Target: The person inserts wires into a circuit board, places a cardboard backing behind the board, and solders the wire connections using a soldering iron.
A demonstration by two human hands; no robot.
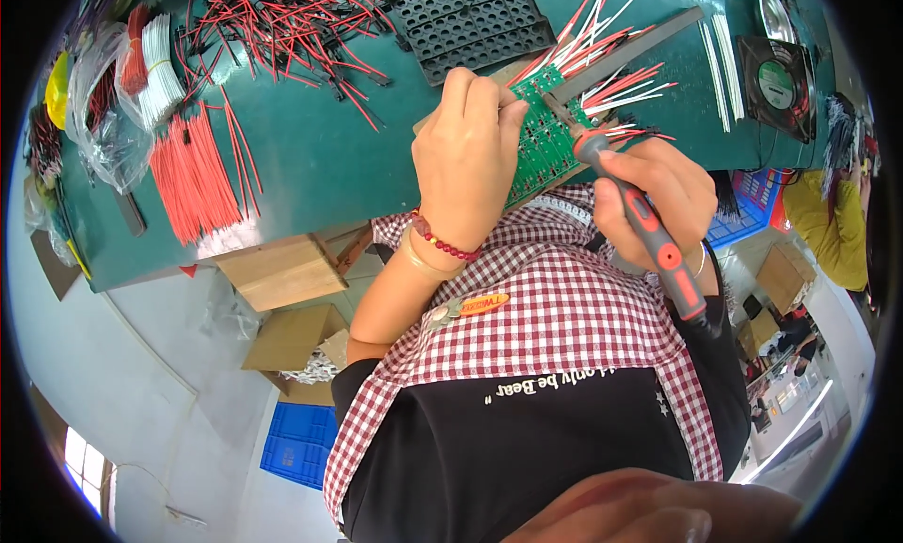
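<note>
A green circuit board panel (pixel 540 156) lies at the table's near edge. My right hand (pixel 673 188) is wrapped round a grey and red soldering iron (pixel 656 235), its tip down at the board's upper right part. My left hand (pixel 467 153) is closed over the board's left side, fingertips curled at its edge; whatever they pinch is hidden. Red and white wires (pixel 628 94) fan out from the board's far right side. A dark flat bar (pixel 635 52) lies slantwise over the wires, one end on the board close to the iron's tip.
Beyond my left hand sits a black perforated tray (pixel 475 26). A heap of red and black wires (pixel 282 26) and bundled red wires (pixel 193 176) lie left on the green table (pixel 320 139). At right are white wires (pixel 722 68) and a black fan (pixel 777 84).
</note>
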